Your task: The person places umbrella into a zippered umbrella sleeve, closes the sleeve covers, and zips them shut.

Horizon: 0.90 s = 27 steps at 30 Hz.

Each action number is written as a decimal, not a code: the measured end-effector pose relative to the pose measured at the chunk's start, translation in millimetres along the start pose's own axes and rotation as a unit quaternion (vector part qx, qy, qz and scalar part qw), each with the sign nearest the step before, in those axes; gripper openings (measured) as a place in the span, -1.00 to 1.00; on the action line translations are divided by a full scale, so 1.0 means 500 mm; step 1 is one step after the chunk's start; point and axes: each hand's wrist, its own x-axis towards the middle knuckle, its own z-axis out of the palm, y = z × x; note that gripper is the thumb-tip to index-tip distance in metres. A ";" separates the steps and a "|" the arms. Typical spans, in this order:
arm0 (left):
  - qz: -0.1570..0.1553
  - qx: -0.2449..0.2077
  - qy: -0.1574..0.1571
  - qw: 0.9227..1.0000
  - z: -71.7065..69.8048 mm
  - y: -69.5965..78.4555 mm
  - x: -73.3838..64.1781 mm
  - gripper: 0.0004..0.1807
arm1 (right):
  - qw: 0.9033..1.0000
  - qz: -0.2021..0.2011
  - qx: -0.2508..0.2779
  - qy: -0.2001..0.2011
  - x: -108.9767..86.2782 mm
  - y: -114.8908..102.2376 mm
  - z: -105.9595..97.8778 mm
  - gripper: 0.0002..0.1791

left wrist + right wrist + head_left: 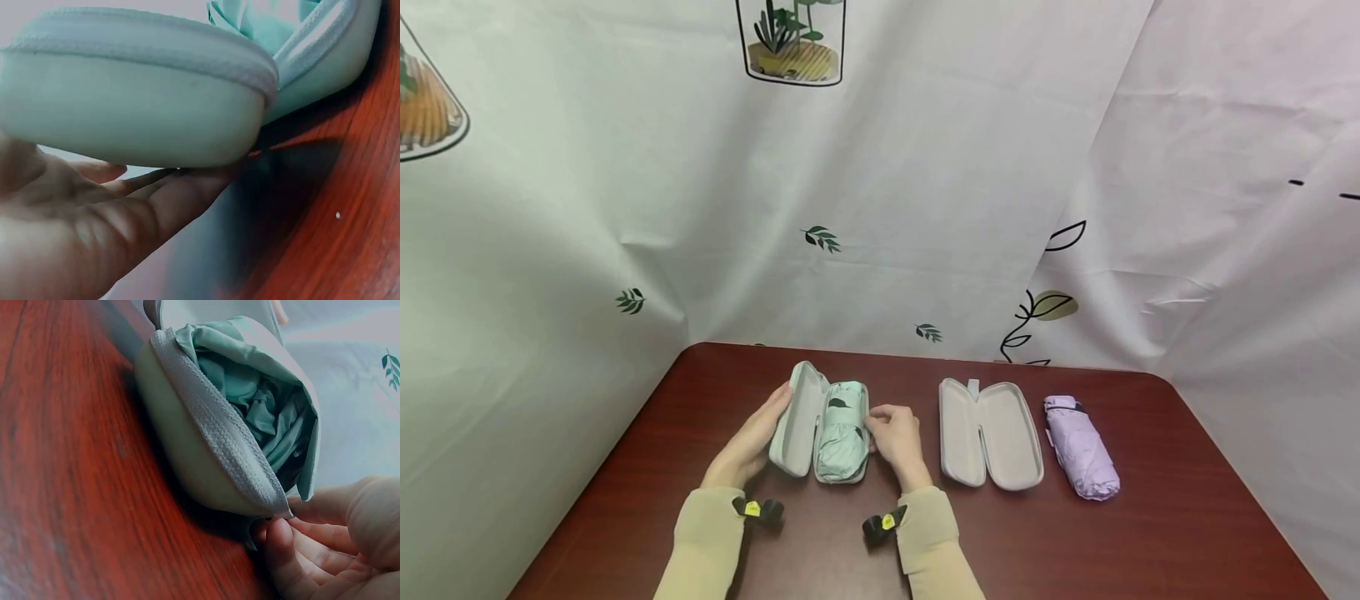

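Observation:
A folded mint-green umbrella [841, 433] with dark leaf prints lies in the right half of an open, pale hard-shell zip case [795, 429]. My left hand [756, 435] rests against the outer left side of the raised lid. In the left wrist view its fingers [181, 197] stretch fairly straight along the lid's outside. At the case's right edge, my right hand [897, 435] pinches the zipper-edged rim [275, 503] between thumb and fingers. Seen from the right wrist, the umbrella's gathered fabric [262, 406] bulges above that rim. Whether a zipper pull is in the fingers cannot be told.
Another pale case [1011, 437] lies open to the right, both halves facing up. Beyond it is a folded lilac umbrella [1081, 450]. All rest on a dark red-brown wooden table [820, 550], with a printed white cloth [880, 183] hanging behind.

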 end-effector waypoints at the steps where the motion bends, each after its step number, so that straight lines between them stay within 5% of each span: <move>1: -0.001 0.006 -0.002 1.000 0.001 0.003 -0.001 -0.18 | 1.000 0.000 -0.001 0.001 0.000 -0.001 0.000 -0.86; 9: 0.005 0.047 -0.003 0.999 0.021 0.024 -0.010 -0.17 | 1.000 0.000 -0.010 0.002 0.000 -0.002 0.001 -0.86; 14: 0.020 0.110 -0.012 0.994 0.048 0.034 -0.016 -0.17 | 1.000 0.004 -0.015 0.004 -0.004 -0.002 0.000 -0.85; 27: 0.076 0.268 0.013 0.960 0.110 0.045 -0.017 -0.19 | 1.000 -0.002 -0.009 0.003 -0.003 -0.005 -0.002 -0.86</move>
